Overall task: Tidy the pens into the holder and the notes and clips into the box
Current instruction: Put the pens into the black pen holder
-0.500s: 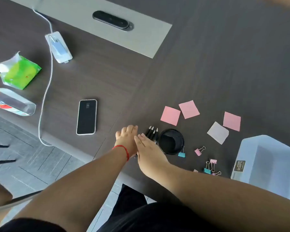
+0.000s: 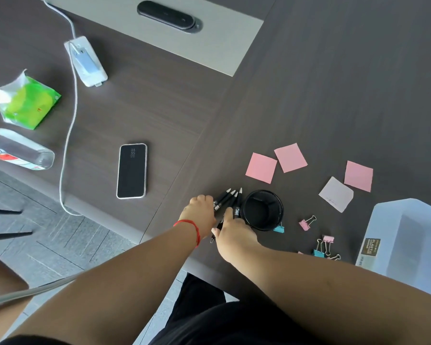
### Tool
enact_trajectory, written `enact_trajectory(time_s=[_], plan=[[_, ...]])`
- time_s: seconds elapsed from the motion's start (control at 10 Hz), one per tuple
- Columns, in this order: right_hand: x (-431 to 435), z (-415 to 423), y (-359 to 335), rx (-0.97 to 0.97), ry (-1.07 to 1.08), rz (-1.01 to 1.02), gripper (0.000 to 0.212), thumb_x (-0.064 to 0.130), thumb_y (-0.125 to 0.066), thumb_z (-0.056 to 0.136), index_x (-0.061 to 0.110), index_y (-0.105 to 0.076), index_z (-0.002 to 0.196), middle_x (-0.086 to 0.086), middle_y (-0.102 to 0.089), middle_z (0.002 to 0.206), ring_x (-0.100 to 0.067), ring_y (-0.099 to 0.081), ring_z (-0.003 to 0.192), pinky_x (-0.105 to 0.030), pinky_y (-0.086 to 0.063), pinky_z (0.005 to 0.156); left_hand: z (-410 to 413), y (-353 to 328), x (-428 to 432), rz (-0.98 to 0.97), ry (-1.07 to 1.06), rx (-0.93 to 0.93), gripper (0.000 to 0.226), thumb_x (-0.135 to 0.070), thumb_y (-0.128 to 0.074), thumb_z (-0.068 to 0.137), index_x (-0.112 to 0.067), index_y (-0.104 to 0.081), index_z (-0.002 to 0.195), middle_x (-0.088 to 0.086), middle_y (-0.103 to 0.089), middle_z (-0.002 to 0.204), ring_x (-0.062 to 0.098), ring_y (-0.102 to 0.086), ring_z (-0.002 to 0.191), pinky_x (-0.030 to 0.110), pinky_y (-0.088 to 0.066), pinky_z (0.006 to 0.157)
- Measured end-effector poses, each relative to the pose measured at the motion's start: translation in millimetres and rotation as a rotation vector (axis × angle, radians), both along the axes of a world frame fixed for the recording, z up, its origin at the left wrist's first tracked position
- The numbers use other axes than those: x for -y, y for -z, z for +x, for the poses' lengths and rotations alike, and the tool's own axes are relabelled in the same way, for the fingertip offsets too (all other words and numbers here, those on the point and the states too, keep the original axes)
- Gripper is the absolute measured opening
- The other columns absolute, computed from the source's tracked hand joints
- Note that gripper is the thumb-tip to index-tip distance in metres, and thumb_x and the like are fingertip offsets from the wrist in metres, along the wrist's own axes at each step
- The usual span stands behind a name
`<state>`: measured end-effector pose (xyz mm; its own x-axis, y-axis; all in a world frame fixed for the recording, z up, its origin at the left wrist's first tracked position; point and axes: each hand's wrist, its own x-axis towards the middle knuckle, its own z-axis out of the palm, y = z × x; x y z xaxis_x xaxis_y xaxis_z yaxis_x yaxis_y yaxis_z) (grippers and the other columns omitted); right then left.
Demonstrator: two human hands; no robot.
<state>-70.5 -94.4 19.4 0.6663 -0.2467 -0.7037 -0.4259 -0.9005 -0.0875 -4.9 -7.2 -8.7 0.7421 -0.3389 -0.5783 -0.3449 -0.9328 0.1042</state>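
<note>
Head view: the pens (image 2: 228,199) lie bunched on the table (image 2: 321,95), touching the holder (image 2: 263,210) at its 9 o'clock side. Their long axes run from 7 toward 1 o'clock, pale tips pointing away from the person. The left hand (image 2: 200,211) cups the bundle's near-left side, and the right hand (image 2: 230,226) closes its fingers (image 2: 228,212) around the barrels. The pens look light, rigid and slick, so I would grip them mid-barrel, together.

Both hands, left hand (image 2: 201,215) and right hand (image 2: 232,229), close around a bundle of black pens (image 2: 228,199) just at nine o'clock of the black holder (image 2: 263,210), pink notes (image 2: 261,168) scattered toward one o'clock.
</note>
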Motion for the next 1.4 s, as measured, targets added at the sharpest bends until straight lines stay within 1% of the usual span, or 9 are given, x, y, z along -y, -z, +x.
enact_trajectory(time_s=[0.3, 0.4, 0.5, 0.6, 0.7, 0.8, 1.0, 1.2, 1.4], plan=[[-9, 13, 17, -0.090, -0.088, -0.076, 0.087, 0.007, -0.050, 0.092, 0.006, 0.014, 0.151, -0.019, -0.031, 0.146, -0.022, -0.053, 0.102, -0.028, -0.049, 0.075, -9, 18, -20, 0.097, 0.106, 0.049, 0.044, 0.009, -0.021, 0.080, 0.004, -0.047, 0.115, 0.018, -0.046, 0.120, 0.028, -0.049, 0.105, 0.035, -0.053, 0.084], [-5, 9, 20, -0.025, 0.004, -0.019, 0.091, -0.001, -0.050, 0.088, 0.011, 0.014, 0.152, -0.019, -0.043, 0.134, -0.026, -0.058, 0.086, -0.031, -0.050, 0.076, -9, 3, -20, 0.123, -0.020, -0.013, 0.035, -0.002, -0.040, 0.087, 0.002, -0.043, 0.122, 0.017, -0.048, 0.123, 0.030, -0.051, 0.110, 0.033, -0.049, 0.089], [0, 1, 13, 0.051, 0.023, 0.020, 0.084, -0.004, -0.048, 0.088, 0.006, 0.004, 0.153, -0.022, -0.040, 0.137, -0.027, -0.060, 0.103, -0.031, -0.049, 0.073, -2, -11, -27, 0.008, -0.163, -0.032, 0.033, -0.003, -0.040, 0.089, 0.006, -0.046, 0.121, 0.008, -0.053, 0.099, 0.035, -0.056, 0.108, 0.038, -0.048, 0.089], [7, -8, 6, 0.111, -0.030, 0.104, 0.058, -0.004, -0.039, 0.091, 0.003, -0.027, 0.147, -0.027, -0.028, 0.149, -0.030, -0.051, 0.094, -0.024, -0.039, 0.060, 10, -41, -36, -0.278, -0.446, -0.139, 0.013, -0.009, -0.042, 0.094, -0.003, -0.044, 0.105, 0.003, -0.047, 0.071, 0.032, -0.064, 0.077, 0.034, -0.054, 0.065], [15, -15, -1, 0.184, 0.135, 0.236, 0.049, 0.004, -0.033, 0.095, 0.011, -0.029, 0.143, -0.021, -0.050, 0.130, -0.032, -0.048, 0.091, -0.034, -0.041, 0.065, 17, -83, -37, -0.493, -0.520, -0.222, 0.015, -0.004, -0.042, 0.094, -0.013, -0.040, 0.083, 0.005, -0.043, 0.061, 0.019, -0.044, 0.045, 0.020, -0.039, 0.032], [14, -22, -17, 0.190, 0.063, 0.297, 0.047, 0.006, -0.036, 0.095, 0.009, -0.031, 0.141, -0.020, -0.050, 0.128, -0.039, -0.057, 0.107, -0.042, -0.046, 0.083, 19, -124, -34, -0.472, -0.323, -0.264, 0.008, -0.013, -0.042, 0.094, -0.013, -0.049, 0.093, 0.001, -0.045, 0.057, 0.017, -0.042, 0.045, 0.023, -0.037, 0.041], [57, -55, -88, 0.090, -0.127, 0.495, 0.041, 0.017, -0.040, 0.097, 0.014, -0.035, 0.138, -0.014, -0.054, 0.112, -0.029, -0.059, 0.089, -0.035, -0.042, 0.073, 20, -169, -5, -0.273, 0.073, -0.080, 0.018, -0.019, -0.047, 0.093, -0.010, -0.060, 0.103, 0.003, -0.056, 0.088, 0.021, -0.052, 0.078, 0.029, -0.040, 0.066], [140, -89, -170, -0.140, -0.045, 0.644, 0.026, 0.017, -0.031, 0.094, 0.030, -0.046, 0.111, -0.002, -0.057, 0.067, -0.027, -0.062, 0.060, -0.033, -0.050, 0.067, 3, -141, 41, -0.106, 0.290, -0.087, 0.019, -0.016, -0.047, 0.089, -0.010, -0.062, 0.099, 0.011, -0.057, 0.105, 0.030, -0.060, 0.091, 0.034, -0.047, 0.078], [183, -90, -168, -0.031, 0.359, 0.914, 0.035, 0.011, -0.033, 0.100, 0.030, -0.052, 0.122, -0.002, -0.053, 0.058, -0.016, -0.046, 0.045, -0.029, -0.040, 0.056, -3, -115, 66, -0.025, 0.295, -0.036, 0.020, -0.012, -0.052, 0.088, -0.008, -0.059, 0.106, 0.013, -0.055, 0.115, 0.031, -0.063, 0.095, 0.036, -0.049, 0.079]])
